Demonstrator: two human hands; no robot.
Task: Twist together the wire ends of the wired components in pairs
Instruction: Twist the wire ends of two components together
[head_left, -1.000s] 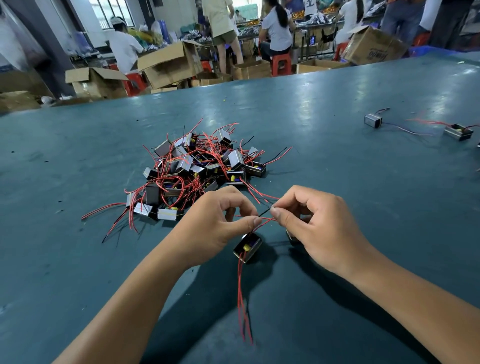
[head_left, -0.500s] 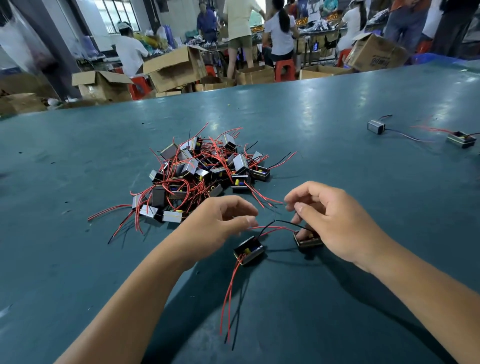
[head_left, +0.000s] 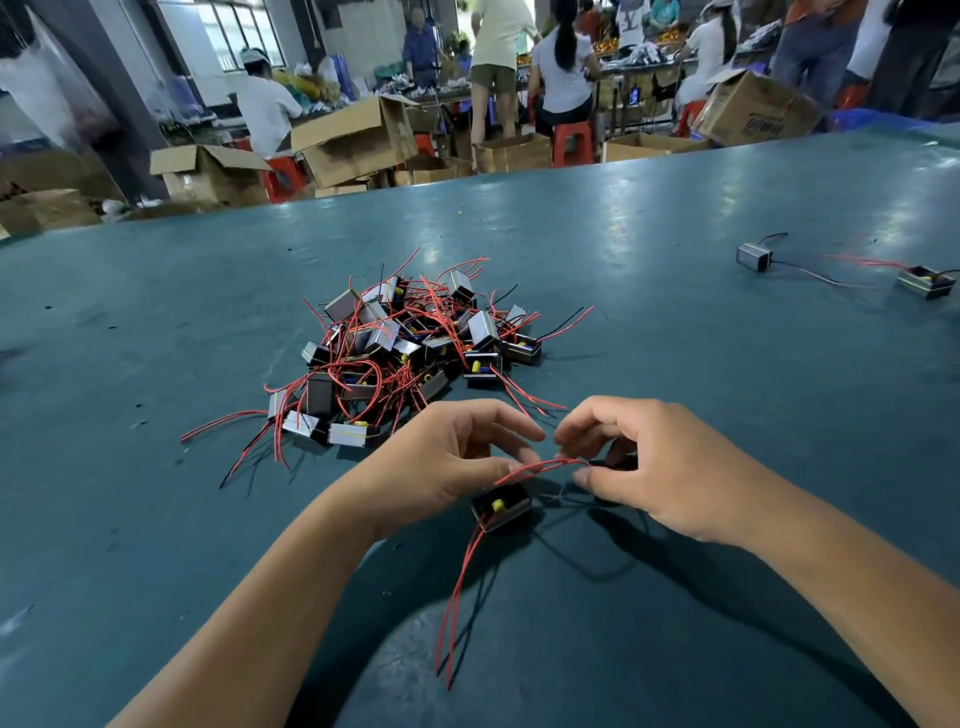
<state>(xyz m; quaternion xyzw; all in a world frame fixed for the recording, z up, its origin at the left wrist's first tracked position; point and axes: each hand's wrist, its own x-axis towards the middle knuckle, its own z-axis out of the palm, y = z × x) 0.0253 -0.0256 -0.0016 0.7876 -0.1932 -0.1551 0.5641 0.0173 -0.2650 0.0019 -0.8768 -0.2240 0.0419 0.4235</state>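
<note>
A small boxy component (head_left: 501, 506) with a yellow part inside lies on the green table (head_left: 156, 519) under my hands, its long red wires trailing toward me. Red wires (head_left: 540, 467) arc from it between my two hands. My left hand (head_left: 452, 462) has its fingers curled over the component, thumb against the wires. My right hand (head_left: 649, 467) pinches thin wire ends near its thumb tip and covers a second dark component (head_left: 618, 462), mostly hidden. A heap of like components (head_left: 410, 353) with red and black wires lies just beyond.
Two linked components (head_left: 756, 257) (head_left: 927, 280) lie at the far right of the table. Past the far edge stand open cardboard boxes (head_left: 358, 140), red stools and several people working.
My hands have come back together after spreading apart. The right hand dropped onto the second component, hiding it, and the red wires now bridge both hands.
</note>
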